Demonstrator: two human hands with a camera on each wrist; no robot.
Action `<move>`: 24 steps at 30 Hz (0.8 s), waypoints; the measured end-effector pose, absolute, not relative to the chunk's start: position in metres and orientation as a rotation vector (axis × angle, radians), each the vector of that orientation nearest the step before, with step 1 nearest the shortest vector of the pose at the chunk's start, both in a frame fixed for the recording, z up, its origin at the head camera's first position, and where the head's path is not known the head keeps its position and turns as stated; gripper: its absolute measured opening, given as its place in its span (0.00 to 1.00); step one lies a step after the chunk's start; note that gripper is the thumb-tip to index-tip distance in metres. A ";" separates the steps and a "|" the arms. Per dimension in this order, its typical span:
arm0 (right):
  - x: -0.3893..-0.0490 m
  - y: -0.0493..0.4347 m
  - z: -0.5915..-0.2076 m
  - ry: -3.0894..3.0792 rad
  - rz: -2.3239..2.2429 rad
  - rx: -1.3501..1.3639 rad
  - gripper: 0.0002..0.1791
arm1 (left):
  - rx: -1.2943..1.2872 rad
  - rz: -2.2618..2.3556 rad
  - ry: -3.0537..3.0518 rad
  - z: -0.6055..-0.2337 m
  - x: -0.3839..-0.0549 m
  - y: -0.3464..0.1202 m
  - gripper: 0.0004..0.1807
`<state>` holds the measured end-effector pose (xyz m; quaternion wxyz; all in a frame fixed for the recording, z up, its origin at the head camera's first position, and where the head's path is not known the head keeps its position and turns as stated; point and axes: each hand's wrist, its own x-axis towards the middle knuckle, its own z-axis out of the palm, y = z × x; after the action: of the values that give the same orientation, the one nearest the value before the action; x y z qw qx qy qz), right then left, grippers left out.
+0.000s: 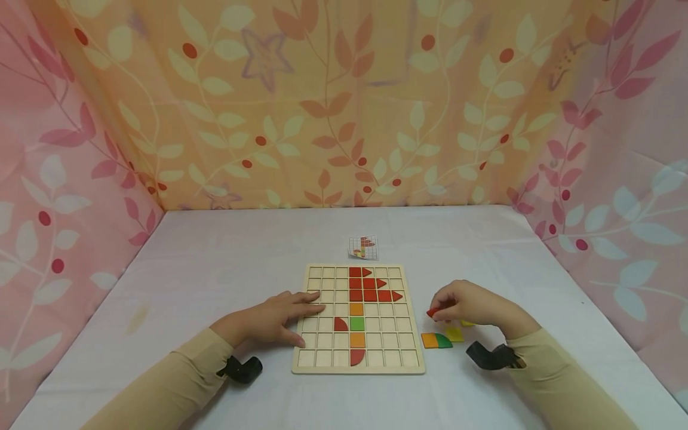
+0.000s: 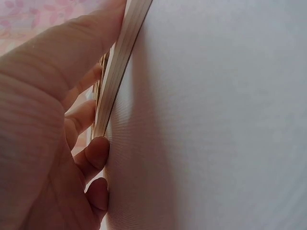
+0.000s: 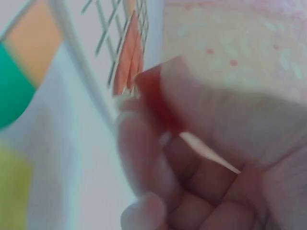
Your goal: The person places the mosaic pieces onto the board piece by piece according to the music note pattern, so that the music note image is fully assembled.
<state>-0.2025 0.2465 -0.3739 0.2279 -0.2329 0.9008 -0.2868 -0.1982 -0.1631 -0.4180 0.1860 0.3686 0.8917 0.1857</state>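
A wooden grid board (image 1: 395, 358) lies on the table, and my left hand (image 1: 271, 319) rests on its left edge with fingers extended. In the left wrist view the thumb (image 2: 72, 52) lies along the board's side. To the right of the board, my right hand (image 1: 462, 301) pinches a small red piece (image 3: 160, 98) between thumb and fingers. Three rows of red squares ending in triangles (image 1: 369, 283) fill upper cells. Below them run an orange square (image 1: 356, 309), a green square (image 1: 357, 323), another orange square (image 1: 357, 340) and a red quarter-circle (image 1: 357, 357). A second red quarter-circle (image 1: 340, 324) sits left of the green.
Beside the board's right edge lie a loose orange square (image 1: 429, 340), a green quarter-circle (image 1: 443, 341) and yellow pieces (image 1: 454, 334), partly under my right hand. A small printed pattern card (image 1: 363, 246) lies behind the board. Patterned curtains (image 1: 344, 119) surround the white-covered table (image 1: 226, 251).
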 end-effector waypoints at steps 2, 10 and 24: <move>-0.207 0.236 -0.372 2.484 -0.789 -0.631 0.06 | 1.037 0.523 2.511 -0.418 -0.198 -0.163 0.41; -0.221 0.195 -0.370 2.509 -0.823 -0.719 0.06 | 1.043 0.514 2.517 -0.421 -0.199 -0.163 0.42; -0.232 0.130 -0.380 2.473 -0.839 -0.895 0.06 | 1.054 0.500 2.529 -0.423 -0.200 -0.164 0.42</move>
<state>-0.2322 0.1304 -0.3805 0.1892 -0.3182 0.8797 -0.2985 -0.2005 -0.1638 -0.4231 0.1773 0.3725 0.8936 0.1768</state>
